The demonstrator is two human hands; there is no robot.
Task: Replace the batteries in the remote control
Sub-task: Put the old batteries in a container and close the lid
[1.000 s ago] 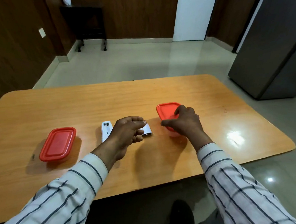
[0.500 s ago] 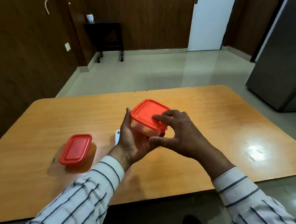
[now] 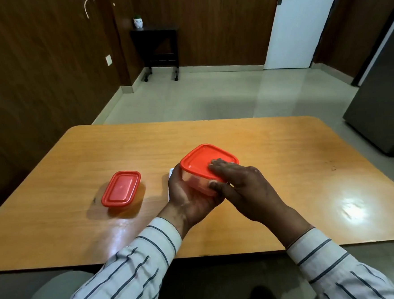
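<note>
left grip [image 3: 190,196] clamped under clear tub [image 3: 199,184] | right grip [image 3: 242,183] pressing its red lid [image 3: 206,160] | lid on

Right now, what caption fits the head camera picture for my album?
Both hands, left and right, hold a red-lidded box above the wooden table.

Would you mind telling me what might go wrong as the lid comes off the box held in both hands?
1. The left hand cradles the clear container above the table, tilted; if the red lid pops suddenly under the right hand, whatever is inside might spill.
2. The white remote is almost hidden behind the left hand, so a lowered hand could knock it.
</note>
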